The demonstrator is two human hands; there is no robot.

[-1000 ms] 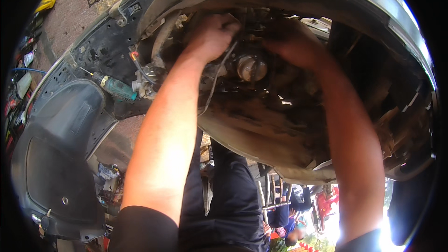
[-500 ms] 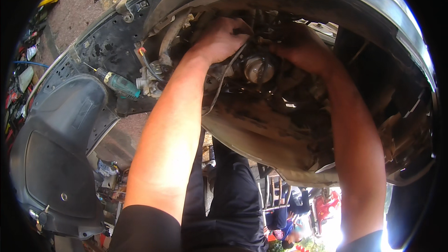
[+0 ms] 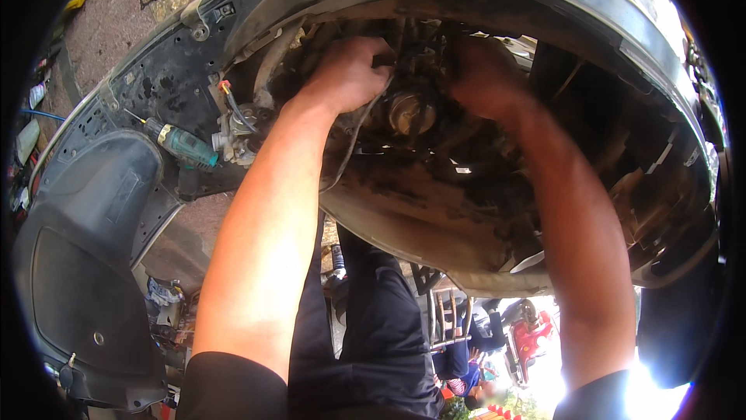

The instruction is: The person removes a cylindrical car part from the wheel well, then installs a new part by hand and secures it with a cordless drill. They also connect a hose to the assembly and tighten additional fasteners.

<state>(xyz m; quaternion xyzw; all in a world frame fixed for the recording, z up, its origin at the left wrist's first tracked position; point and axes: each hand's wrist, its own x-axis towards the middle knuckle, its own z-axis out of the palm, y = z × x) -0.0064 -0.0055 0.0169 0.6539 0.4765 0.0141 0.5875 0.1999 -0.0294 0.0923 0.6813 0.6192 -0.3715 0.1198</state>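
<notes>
Both hands barely shift: left hand (image 3: 350, 70) clutches a cable (image 3: 351, 140), right hand (image 3: 486, 70) grip unclear; yanking could snap it.

Fingers of the left hand (image 3: 346, 74) vanish into the grimy engine bay (image 3: 435, 179), their grip unseen. The right hand (image 3: 483, 74) blurs in shadow, whatever it grasps impossible to tell. A teal-handled screwdriver (image 3: 183, 146) hides its tip behind the black body panel (image 3: 85, 264).
</notes>
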